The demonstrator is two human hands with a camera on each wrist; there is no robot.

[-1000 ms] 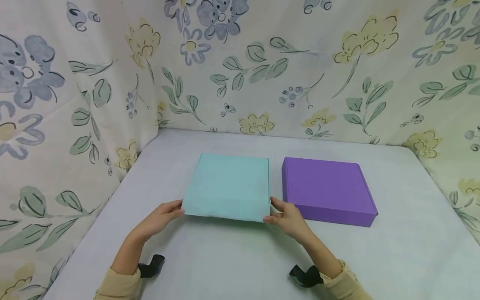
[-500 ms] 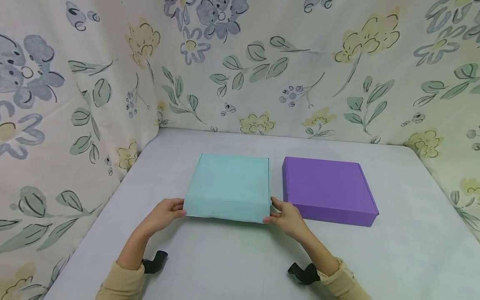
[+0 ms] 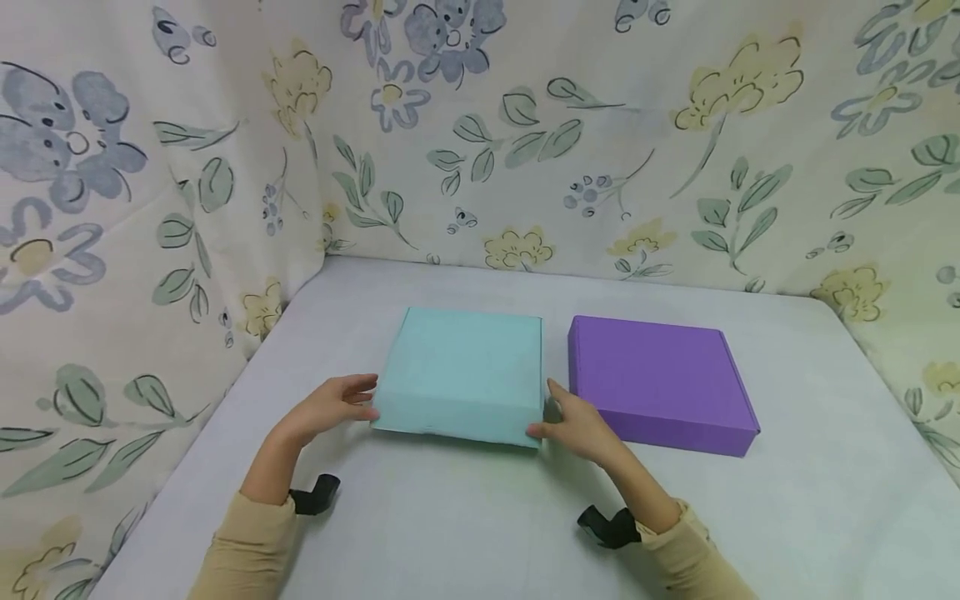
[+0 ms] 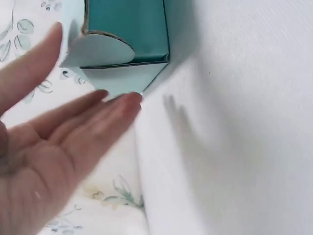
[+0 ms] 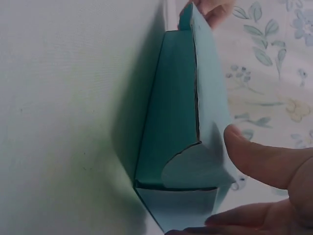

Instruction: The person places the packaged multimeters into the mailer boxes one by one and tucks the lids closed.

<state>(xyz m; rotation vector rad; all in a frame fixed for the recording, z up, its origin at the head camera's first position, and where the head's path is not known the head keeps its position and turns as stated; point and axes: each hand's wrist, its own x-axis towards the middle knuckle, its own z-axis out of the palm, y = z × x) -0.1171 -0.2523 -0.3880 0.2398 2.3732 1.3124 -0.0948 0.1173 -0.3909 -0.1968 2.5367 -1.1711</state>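
A light-blue cardboard box (image 3: 465, 358) lies on the white table, its front flap (image 3: 457, 417) folded partly down. In the left wrist view, a rounded tab (image 4: 105, 49) shows at the flap's end, with the darker teal inside of the box (image 4: 127, 24) behind it. My left hand (image 3: 333, 406) is at the front left corner, fingers extended beside the box and thumb by the flap. At the front right corner is my right hand (image 3: 581, 425). Its thumb (image 5: 244, 152) lies at the flap's outer face while the straight fingers (image 5: 239, 220) reach along the box's side.
A closed purple box (image 3: 660, 375) lies just right of the light-blue one, close to my right hand. Black straps (image 3: 315, 496) stick out at both wrists. Floral cloth (image 3: 525, 142) hangs behind and beside the white table (image 3: 450, 517).
The front flap has tilted further down. My left fingers have lifted and spread at the left corner, and the right fingers have straightened along the right side.
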